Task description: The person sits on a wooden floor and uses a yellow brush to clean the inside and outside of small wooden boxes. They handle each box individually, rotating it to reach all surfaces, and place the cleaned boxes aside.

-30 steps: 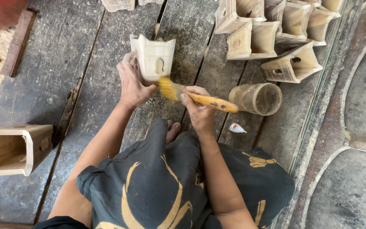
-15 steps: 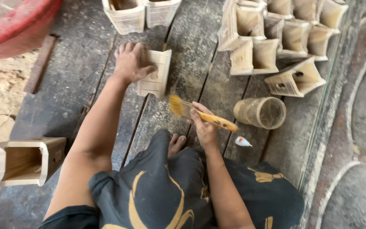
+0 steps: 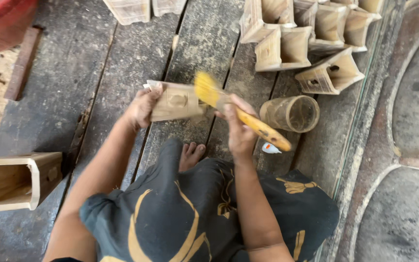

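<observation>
We kneel on a floor of dark, dusty wooden planks, and everything lies around our two hands. Beyond our right hand stands a cluster of pale, tapered wooden boxes, open mouths showing; well to the left of our left hand sits one more pale open wooden box, on its side. Just right of the right hand lies a clouded, round glass jar, tipped over, with a small white tube near it.

Half a second ago the small tapered wooden box with a round carved face rested on the planks under our left palm. Now that hand holds it lifted and turned on its side, fingers wrapped around its left end. The right hand, closed around the yellow-handled brush, has brought the yellow bristles against the box's right edge, so brushing begins.
</observation>
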